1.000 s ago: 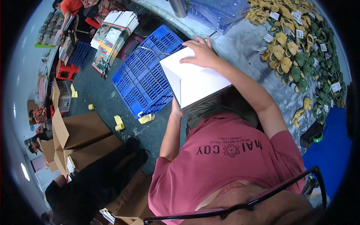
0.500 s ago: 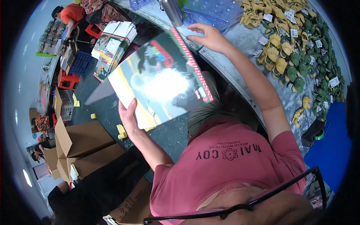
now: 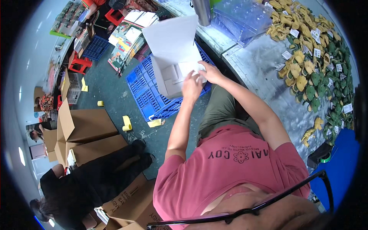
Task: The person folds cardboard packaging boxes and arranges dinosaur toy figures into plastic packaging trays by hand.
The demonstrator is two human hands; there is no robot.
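Left hand [image 3: 192, 88] has joined right hand [image 3: 211, 73] at near right of white carton [image 3: 168, 53]; fingers half-curled, grip unclear; uneven pressing could crumple it.

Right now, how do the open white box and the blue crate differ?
Colour and surface: the white box has plain solid walls; the blue crate is slotted.
Size: the box looks smaller than the crate, hiding part of it.
Contact: left hand and right hand are at the box; neither appears to hold the crate.
Shared: both sit in front of the person.
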